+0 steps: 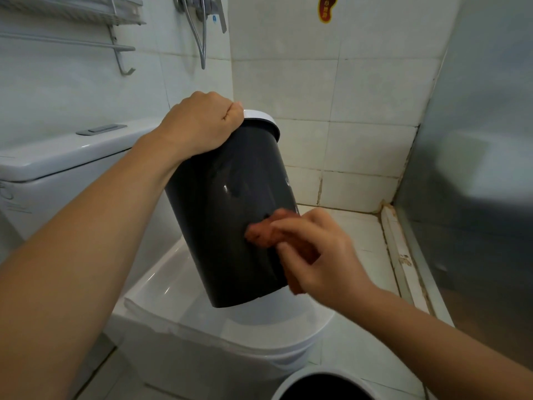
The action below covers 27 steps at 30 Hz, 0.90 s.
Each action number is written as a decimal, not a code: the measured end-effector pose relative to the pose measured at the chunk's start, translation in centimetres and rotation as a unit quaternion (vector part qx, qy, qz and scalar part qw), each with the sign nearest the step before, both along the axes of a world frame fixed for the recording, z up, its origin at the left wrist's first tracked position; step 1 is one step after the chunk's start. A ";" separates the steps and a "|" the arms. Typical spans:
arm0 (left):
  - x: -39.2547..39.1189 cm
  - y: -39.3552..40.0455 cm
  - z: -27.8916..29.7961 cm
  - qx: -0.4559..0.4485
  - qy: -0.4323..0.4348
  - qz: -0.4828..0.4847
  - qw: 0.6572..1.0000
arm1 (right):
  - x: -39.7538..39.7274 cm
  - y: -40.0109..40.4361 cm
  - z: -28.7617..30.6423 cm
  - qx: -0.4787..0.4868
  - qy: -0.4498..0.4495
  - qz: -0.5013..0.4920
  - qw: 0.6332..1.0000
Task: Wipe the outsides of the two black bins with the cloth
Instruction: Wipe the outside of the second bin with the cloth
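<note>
One bin tilted, rim up-right.

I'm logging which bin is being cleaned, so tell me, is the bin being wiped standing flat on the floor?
No, the left hand holds the black bin tilted above the toilet lid while the right hand presses the cloth on it.

White closed toilet lid; tiled floor, second bin's rim seemingly there.
</note>
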<state>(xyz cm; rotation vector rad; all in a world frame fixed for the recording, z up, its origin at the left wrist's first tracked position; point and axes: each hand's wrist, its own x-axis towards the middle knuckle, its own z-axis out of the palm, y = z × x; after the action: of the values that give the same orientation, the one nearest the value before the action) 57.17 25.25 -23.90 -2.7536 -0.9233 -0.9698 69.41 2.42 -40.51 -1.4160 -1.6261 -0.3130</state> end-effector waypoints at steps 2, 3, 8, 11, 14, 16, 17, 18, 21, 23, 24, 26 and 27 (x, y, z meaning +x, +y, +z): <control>0.1 -0.2 0.0 0.001 0.002 -0.004 1.000 | -1.1 0.2 -0.8 -0.016 -0.086 0.008 0.996; 0.1 -0.3 0.0 0.004 0.002 -0.005 1.000 | -1.3 0.3 -1.1 -0.019 -0.115 0.005 0.993; -0.3 -0.1 0.0 0.005 0.003 0.000 1.000 | 0.9 0.7 -0.9 -0.027 -0.021 -0.072 0.997; -0.4 0.0 -0.1 0.008 -0.003 -0.001 1.000 | 2.8 1.5 -0.2 -0.056 0.142 -0.156 0.976; -0.3 -0.1 -0.2 0.016 -0.004 0.009 1.000 | 3.4 2.1 0.6 -0.018 0.219 -0.174 0.960; -0.2 0.0 -0.2 0.014 -0.002 0.020 1.000 | 3.0 2.2 1.3 0.005 0.214 -0.164 0.963; -0.2 -0.1 -0.1 0.011 0.000 0.024 1.000 | 2.8 2.3 1.5 0.008 0.205 -0.157 0.966; -0.2 -0.1 -0.1 0.009 0.001 0.027 1.000 | 2.5 2.3 1.8 0.001 0.196 -0.146 0.970; -0.2 -0.2 -0.1 0.013 0.000 0.028 1.000 | 2.3 2.2 2.1 -0.073 0.181 -0.064 0.979; -0.3 -0.2 -0.1 0.014 -0.002 0.023 1.000 | 2.7 2.0 2.3 -0.127 0.150 -0.024 0.980; -0.4 -0.3 -0.1 0.014 -0.002 0.021 1.000 | 2.9 1.9 2.4 -0.144 0.135 -0.017 0.980; -0.4 -0.3 -0.1 0.014 -0.002 0.022 1.000 | 3.4 1.8 2.5 -0.161 0.130 -0.011 0.978; -0.3 -0.3 -0.1 0.014 -0.002 0.023 1.000 | 3.4 1.8 2.4 -0.165 0.138 -0.007 0.977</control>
<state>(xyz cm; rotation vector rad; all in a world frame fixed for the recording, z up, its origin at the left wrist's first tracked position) 56.83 24.92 -24.02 -2.6971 -0.9613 -0.9737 72.84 4.19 -38.06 -1.6371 -1.4831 0.1497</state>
